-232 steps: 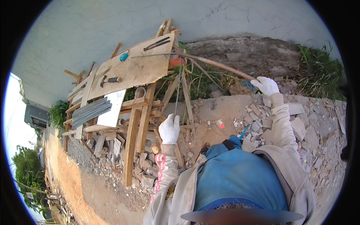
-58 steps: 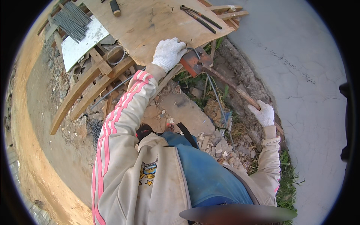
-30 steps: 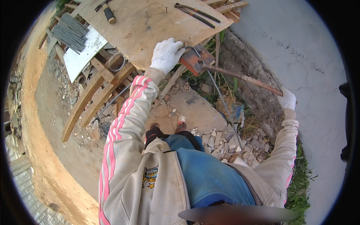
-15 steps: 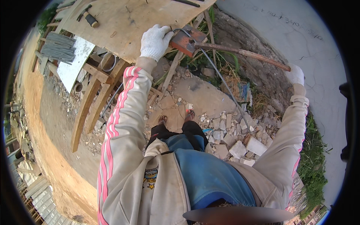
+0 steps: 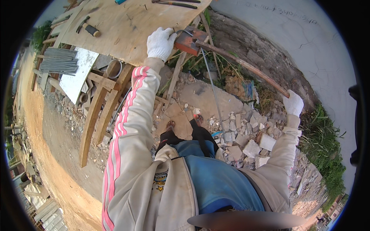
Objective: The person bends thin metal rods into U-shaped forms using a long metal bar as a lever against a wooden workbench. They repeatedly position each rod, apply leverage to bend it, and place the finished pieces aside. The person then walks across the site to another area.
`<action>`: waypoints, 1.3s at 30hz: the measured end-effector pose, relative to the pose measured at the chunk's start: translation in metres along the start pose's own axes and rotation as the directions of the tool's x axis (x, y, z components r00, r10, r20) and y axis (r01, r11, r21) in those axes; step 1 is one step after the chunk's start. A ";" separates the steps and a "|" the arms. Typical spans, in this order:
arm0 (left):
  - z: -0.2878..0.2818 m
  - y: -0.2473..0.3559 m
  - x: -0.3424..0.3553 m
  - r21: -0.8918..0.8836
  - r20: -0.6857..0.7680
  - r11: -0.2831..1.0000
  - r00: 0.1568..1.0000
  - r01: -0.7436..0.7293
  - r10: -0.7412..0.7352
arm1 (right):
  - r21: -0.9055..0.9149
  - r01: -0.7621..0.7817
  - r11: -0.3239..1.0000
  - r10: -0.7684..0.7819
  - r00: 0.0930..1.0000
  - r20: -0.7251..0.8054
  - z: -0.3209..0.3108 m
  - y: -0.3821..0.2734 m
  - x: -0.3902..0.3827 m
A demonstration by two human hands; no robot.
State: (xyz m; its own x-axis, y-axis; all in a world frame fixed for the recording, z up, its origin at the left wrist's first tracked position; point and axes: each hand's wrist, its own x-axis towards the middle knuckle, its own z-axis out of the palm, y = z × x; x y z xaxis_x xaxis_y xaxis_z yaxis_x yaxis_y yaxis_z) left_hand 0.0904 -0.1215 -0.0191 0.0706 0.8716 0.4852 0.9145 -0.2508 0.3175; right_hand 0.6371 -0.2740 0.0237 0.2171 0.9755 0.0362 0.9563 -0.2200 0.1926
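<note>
My right hand (image 5: 293,102), in a white knit glove, is closed around the outer end of a long rusty bar (image 5: 246,64). The bar's far end meets a reddish metal bending block (image 5: 189,42) at the table's edge. A thin grey steel rod (image 5: 212,82) runs through the block, curves at the top, and hangs down toward the rubble. At the block's left side my left hand (image 5: 160,43), gloved too, has its fingers curled at the rod's short bent end. Its grip is partly hidden by the glove.
A plywood tabletop (image 5: 115,27) carries a hammer (image 5: 89,27) and dark long-handled pliers (image 5: 175,4). Bundled steel rods (image 5: 58,61) lie at left, near curved timber legs (image 5: 94,125). Broken rubble (image 5: 252,148) covers the ground by my feet. A grey wall (image 5: 327,57) stands at right.
My right hand has swung the bar nearer to me and leftward. The rod's hanging end has swung left. My left hand stays beside the block.
</note>
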 end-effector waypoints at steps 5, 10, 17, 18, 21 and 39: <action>-0.002 0.000 0.000 -0.009 0.054 0.999 0.998 0.038 -0.037 | 0.032 -0.049 0.998 0.050 0.999 -0.016 0.001 -0.014 -0.047; -0.001 -0.005 0.002 -0.078 0.061 0.997 0.998 0.023 -0.019 | 0.030 -0.175 0.984 0.172 0.982 0.073 0.004 -0.042 -0.108; -0.023 -0.002 -0.016 -0.437 -0.091 0.897 0.995 -0.073 0.037 | 0.068 -0.205 0.976 0.205 0.979 0.004 0.005 -0.055 -0.128; -0.029 -0.001 -0.023 -0.488 -0.082 0.865 0.993 -0.118 0.089 | 0.070 -0.217 0.974 0.217 0.976 0.008 0.006 -0.055 -0.128; -0.049 0.000 -0.051 -0.651 -0.001 0.732 0.965 -0.200 0.263 | 0.054 -0.267 0.962 0.266 0.964 0.010 0.009 -0.057 -0.127; -0.044 0.011 -0.161 -0.570 0.785 0.174 0.469 0.803 0.405 | 0.014 -0.467 0.884 0.467 0.884 0.019 -0.017 -0.150 -0.245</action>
State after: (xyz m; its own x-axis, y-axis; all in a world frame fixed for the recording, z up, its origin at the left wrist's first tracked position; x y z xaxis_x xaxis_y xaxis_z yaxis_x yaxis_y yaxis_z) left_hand 0.0714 -0.2834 -0.0578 0.7162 0.6378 -0.2831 -0.0114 0.4164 0.9091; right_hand 0.4372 -0.4798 0.0031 0.6423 0.7595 0.1028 0.7466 -0.6504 0.1399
